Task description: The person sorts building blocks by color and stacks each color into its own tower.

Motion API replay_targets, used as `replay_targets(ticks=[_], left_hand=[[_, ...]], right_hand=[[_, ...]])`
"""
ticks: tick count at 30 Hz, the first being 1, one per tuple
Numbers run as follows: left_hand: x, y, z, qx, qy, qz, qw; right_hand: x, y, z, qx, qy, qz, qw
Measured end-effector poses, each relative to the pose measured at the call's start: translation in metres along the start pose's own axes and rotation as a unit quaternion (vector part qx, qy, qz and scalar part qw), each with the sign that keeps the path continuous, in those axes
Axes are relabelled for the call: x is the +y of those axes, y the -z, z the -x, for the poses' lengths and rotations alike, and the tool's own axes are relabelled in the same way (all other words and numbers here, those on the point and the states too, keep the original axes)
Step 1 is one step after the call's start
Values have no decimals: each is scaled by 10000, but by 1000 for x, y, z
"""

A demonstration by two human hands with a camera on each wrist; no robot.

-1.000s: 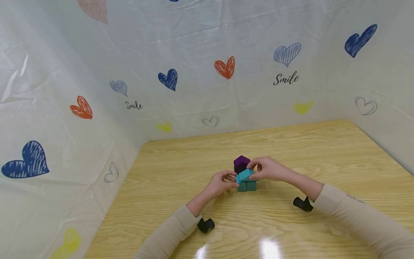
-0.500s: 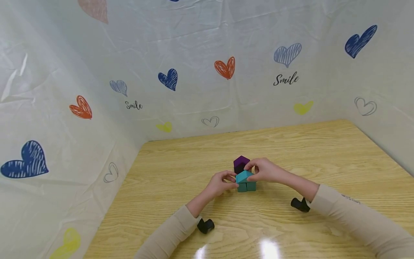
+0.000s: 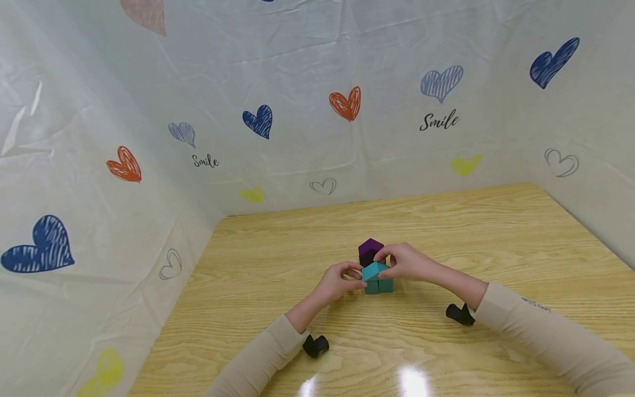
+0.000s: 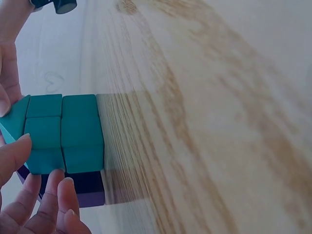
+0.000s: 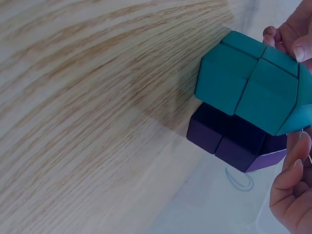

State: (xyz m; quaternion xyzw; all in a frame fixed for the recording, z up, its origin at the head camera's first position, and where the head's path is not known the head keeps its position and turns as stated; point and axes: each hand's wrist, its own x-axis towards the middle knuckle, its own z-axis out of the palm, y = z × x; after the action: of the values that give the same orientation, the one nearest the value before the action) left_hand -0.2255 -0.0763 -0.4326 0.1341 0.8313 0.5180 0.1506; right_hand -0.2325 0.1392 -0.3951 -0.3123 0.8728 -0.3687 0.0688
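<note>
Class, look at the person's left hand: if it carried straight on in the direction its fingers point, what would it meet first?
The left hand points rightward at the teal blocks, which its fingertips already seem to touch, so it would press into those first. The right hand lies just beyond.

wooden table [image 3: 278,264], heart-printed backdrop [image 3: 297,82]

Matt teal blocks [image 3: 377,277] on glossy wood-grain table [image 3: 446,220].

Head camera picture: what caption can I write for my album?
Two hands, left hand and right hand, hold teal blocks beside a purple block.
</note>
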Motion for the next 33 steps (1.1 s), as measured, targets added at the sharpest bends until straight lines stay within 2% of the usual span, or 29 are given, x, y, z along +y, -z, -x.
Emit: replay_targets(ticks=[27,30,33], left_hand=[[2,2,1,-39,54,-16,10000],[4,6,1,-40,91,-82,9999],[8,14,3,46,9,-275,9996]], right_hand=[[-7,0,1,145,-75,189,9997],[-10,6,4,312,-109,267,9991],[-10,17,10,710,-168,524,9960]])
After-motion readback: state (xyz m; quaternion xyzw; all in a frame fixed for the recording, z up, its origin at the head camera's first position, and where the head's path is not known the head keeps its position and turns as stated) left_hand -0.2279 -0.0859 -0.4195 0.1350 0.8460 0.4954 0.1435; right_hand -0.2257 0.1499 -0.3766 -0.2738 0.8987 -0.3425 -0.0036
